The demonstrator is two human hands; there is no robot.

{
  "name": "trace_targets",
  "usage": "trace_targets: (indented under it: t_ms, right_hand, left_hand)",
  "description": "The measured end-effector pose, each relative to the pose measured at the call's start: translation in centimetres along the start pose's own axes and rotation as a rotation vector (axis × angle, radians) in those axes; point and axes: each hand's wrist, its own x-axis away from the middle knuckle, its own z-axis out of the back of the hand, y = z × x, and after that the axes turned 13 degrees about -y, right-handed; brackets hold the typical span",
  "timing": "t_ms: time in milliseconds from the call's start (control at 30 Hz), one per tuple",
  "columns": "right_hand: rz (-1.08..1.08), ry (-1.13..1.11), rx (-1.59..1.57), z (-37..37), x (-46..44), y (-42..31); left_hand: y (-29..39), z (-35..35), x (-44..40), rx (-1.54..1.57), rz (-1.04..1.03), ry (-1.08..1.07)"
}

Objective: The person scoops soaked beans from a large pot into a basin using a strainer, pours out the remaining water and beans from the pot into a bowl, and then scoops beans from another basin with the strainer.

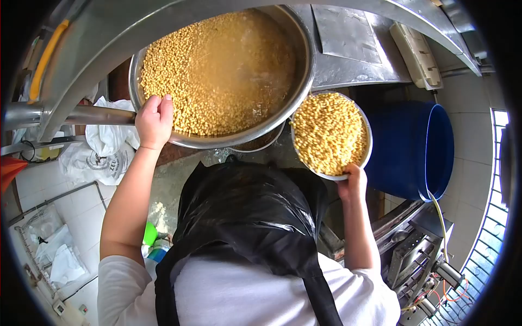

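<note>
A wide metal basin (310, 65) holds yellow beans (190, 60) heaped at its left and front, with cloudy brownish liquid over the rest. My left hand (154, 123) grips the basin's front left rim, thumb on top. To the right, a smaller round bowl (367, 142) full of wet-looking yellow beans (329, 133) is held by my right hand (353, 182) at its near rim. This bowl is beside the basin's right front edge, close to it. My fingers under the bowl are mostly hidden.
Right of the bowl lies a blue barrel (402, 149). A metal counter (353, 68) extends behind the bowl. White plastic bags (100, 160) are at the left, beside a metal bar (92, 115). Machinery with a hose (439, 223) stands at the lower right.
</note>
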Motion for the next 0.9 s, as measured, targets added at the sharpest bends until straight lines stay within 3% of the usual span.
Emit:
trace_targets:
  t_ms: [233, 367, 500, 567, 600, 733, 800, 833, 900]
  right_hand:
    - [-0.036, 0.037, 0.059, 0.3, -7.6, 8.8]
    - [-0.052, -0.162, 0.068, -5.2, -10.7, 11.3]
    - [-0.092, 0.115, 0.886, -11.8, -17.0, 15.4]
    - [0.101, 0.151, 1.209, -12.5, -19.8, 19.3]
    - [0.017, 0.086, 1.222, -14.3, -18.9, 18.3]
    - [0.044, -0.055, 1.328, -14.7, -19.1, 19.6]
    - [0.563, -0.165, 2.137, -12.6, -22.2, 23.0]
    - [0.565, -0.162, 2.139, -12.4, -22.2, 23.0]
    - [0.483, -0.444, 1.769, -11.4, -21.8, 23.1]
  left_hand:
    - [0.0, 0.1, -0.1, -0.034, -0.017, -0.008]
    - [-0.2, 0.0, -0.1, -0.032, -0.010, -0.016]
    - [-0.6, -0.1, 0.0, -0.016, -0.003, -0.025]
    - [-0.5, -0.1, 0.2, -0.020, -0.002, -0.031]
    - [-0.5, 0.0, 0.0, -0.024, 0.000, -0.032]
    - [-0.7, -0.1, 0.0, -0.007, -0.007, -0.031]
    - [-0.9, -0.1, 0.0, -0.017, -0.010, -0.033]
    - [-0.9, -0.1, 0.0, -0.028, -0.014, -0.031]
    - [-1.0, -0.2, 0.0, -0.026, -0.020, -0.026]
